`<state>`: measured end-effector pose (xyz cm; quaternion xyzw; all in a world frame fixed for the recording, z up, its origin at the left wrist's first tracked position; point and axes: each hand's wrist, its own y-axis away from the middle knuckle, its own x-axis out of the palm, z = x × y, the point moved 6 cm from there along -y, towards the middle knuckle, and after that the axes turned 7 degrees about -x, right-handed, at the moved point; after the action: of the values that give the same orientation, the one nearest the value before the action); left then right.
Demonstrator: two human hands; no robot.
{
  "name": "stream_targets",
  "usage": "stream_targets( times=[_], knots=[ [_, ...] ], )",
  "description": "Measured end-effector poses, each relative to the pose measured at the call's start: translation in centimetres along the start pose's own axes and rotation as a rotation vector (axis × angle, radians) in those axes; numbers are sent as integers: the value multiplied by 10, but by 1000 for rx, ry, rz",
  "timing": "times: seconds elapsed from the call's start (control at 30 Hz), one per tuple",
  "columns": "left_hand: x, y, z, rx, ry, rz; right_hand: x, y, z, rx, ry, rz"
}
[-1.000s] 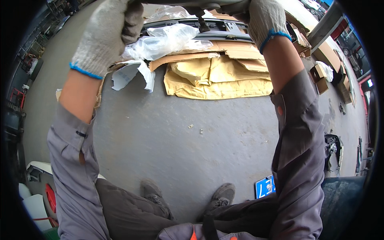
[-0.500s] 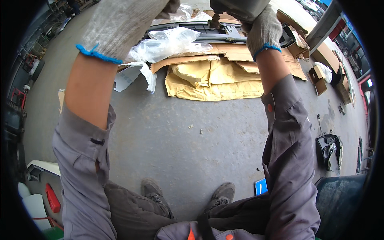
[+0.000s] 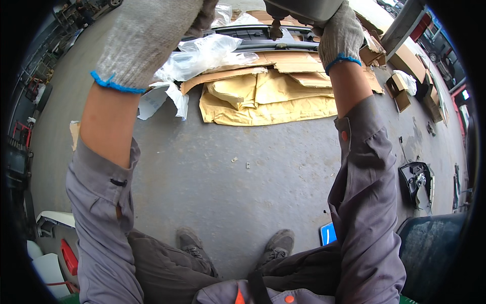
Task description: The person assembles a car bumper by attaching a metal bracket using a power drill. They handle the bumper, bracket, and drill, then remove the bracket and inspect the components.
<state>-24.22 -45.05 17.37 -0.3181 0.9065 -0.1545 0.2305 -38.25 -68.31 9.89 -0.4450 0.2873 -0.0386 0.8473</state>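
Head view: grey part (image 3: 310,11) held up, not set down.
My right hand (image 3: 342,36) is curled around its edge, the part lying left of that hand; my left hand (image 3: 152,43) runs out of frame, grip undetermined. Work remaining cannot be judged.

Right at the top, the picture's edge slices through the grey part (image 3: 306,9), its full shape out of sight! The right grip (image 3: 341,39) holds its side, finger ends tucked behind it. Over to the left grip (image 3: 147,43): cropped by that same edge, fingers dark and blurred, so what they touch can't be made out. Clear plastic film (image 3: 202,55) covers part of the black frame (image 3: 245,34). Down low, the right sleeve (image 3: 362,202) hides some of the blue plate (image 3: 327,234); two floor scraps (image 3: 234,159) are too tiny to identify.
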Motion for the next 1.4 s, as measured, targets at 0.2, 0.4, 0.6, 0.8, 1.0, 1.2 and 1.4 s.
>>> stream_targets(
  times=[0.2, 0.4, 0.6, 0.8, 1.0, 1.2, 1.4],
  knots=[
    [4, 0, -3, -82, 64, 74, -1, -4, -12, -136, 155, -61],
    [-7, -13, 21, -131, 73, 49, -6, -8, 0, -105, 207, -31],
    [-12, -33, 74, -234, 346, 48, -13, -11, -6, 218, -315, 0],
    [-14, -40, 95, -346, 499, 118, -13, -15, 12, 94, -294, 6],
    [-17, -39, 117, -512, 714, 136, 3, -5, 34, 351, -1029, 187],
    [-15, -44, 119, -510, 765, 219, 10, -2, 27, 302, -1164, 222],
    [-24, -47, 132, -548, 782, 195, 3, 2, 36, 280, -1170, 225]
  ],
)
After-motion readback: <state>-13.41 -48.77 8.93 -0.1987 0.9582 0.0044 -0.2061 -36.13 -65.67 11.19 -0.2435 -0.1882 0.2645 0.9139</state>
